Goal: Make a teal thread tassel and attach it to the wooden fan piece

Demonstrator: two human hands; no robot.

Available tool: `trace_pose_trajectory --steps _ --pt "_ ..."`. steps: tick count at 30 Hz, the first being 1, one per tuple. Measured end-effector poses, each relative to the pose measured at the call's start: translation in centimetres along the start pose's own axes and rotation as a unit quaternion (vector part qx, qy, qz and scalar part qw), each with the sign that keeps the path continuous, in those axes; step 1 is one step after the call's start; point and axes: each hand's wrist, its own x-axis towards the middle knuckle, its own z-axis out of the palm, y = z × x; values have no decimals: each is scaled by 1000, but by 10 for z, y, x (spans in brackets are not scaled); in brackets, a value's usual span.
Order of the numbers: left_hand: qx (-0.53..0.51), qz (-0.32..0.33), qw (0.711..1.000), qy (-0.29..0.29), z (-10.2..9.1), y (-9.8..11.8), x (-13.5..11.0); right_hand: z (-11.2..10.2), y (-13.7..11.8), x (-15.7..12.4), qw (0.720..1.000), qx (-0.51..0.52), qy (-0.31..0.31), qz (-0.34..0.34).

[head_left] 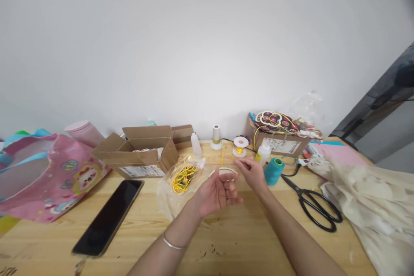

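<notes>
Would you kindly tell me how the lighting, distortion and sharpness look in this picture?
Head view: the wall looks brightest near its middle, the top right corner darkest; head view: the pink bag seems stretched near the edge; head view: left hand and right hand look slightly soft.

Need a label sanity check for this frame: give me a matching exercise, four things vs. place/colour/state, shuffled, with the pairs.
Column 1
1. Left hand
2. Scissors
3. Thread cone
4. Phone

Column 2
A. Teal
B. Lying flat, dark screen up
C. Holding a pale curved piece
D. Black handles, beside the cream cloth

Pairs: 1-C, 2-D, 3-A, 4-B
</notes>
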Motion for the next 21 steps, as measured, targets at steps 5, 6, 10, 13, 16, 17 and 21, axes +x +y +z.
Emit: trace_pose_trajectory --steps 5,6,10,13,16,17,21 --pt "-65 45 996 39 -15 -5 -3 9 9 -9 1000 -25 -15 -6" --pt "-61 40 996 50 -17 -5 -3 11 9 -10 999 -25 -20 -6" --pt "-22 43 997 61 -15 -3 -3 13 9 -11 999 -15 -26 10" --pt "1 36 998 42 -11 -2 -5 11 5 -9 999 13 -26 37" --pt "18 39 999 27 -11 -2 -6 9 -4 -8 990 105 -48 76" --pt "25 42 998 27 -11 -2 -7 8 -7 -9 986 131 -60 84" --pt "66 32 997 39 -13 -1 -7 10 -17 -15 981 152 -99 70"
